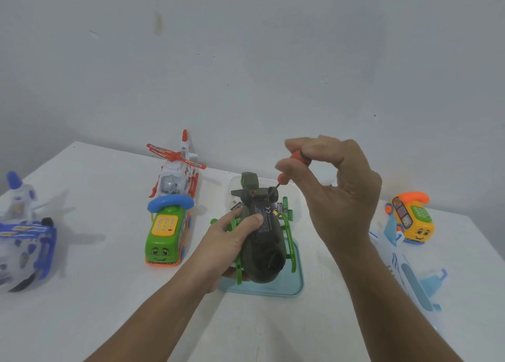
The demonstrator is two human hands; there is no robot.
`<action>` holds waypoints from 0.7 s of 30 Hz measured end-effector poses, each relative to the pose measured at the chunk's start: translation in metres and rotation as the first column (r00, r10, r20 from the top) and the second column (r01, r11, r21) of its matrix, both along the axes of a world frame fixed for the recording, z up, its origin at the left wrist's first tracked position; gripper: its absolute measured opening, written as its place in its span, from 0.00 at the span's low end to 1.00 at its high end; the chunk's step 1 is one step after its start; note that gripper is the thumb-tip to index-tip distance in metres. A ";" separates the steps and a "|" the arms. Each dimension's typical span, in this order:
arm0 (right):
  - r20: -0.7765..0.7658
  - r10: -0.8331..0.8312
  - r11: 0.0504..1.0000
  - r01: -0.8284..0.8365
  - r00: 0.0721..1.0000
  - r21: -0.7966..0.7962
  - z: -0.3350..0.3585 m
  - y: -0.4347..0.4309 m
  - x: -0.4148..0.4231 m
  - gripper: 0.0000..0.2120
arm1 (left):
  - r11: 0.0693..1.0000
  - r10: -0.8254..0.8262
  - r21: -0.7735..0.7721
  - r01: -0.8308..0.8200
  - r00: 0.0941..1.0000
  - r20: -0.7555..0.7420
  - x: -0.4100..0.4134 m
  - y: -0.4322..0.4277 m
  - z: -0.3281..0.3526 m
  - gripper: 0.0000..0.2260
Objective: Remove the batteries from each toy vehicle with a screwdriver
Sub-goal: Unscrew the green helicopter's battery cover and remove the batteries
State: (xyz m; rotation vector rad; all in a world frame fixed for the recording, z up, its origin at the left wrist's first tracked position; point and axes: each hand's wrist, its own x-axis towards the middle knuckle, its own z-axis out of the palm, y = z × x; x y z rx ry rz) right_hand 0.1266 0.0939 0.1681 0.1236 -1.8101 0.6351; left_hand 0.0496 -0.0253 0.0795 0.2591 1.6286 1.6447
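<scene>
Single view: wide-angle camera on person's head, above near edge of desk [95,293]. Faces forward and down across desk to wall [246,47] behind desk. Close range: left hand [232,241] and right hand [336,186] over desk centre, forearms entering from bottom of frame.

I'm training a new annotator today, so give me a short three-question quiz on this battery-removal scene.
1. Which hand pinches the small orange-handled screwdriver? A) left B) right
2. True or false: the dark green plastic toy helicopter stands upright on the white table.
3. Fill in: the left hand holds the helicopter over a pale blue ____.
Key: 1 B, the right hand. 2 False: it is held belly-up. 3 tray.
</scene>
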 end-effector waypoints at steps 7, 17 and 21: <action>0.030 -0.030 0.992 0.026 0.999 0.125 0.000 0.009 0.004 0.06 | 1.000 -0.008 -0.007 0.008 1.000 0.014 -0.001 -0.001 0.000 0.13; -0.009 -0.003 0.998 0.003 1.000 0.068 0.003 0.004 0.000 0.07 | 1.000 -0.007 -0.004 0.007 1.000 0.022 -0.001 0.001 0.001 0.15; 0.001 -0.026 0.990 0.026 1.000 0.137 0.003 0.009 0.003 0.04 | 1.000 -0.012 -0.003 0.012 1.000 0.013 -0.003 0.000 0.002 0.11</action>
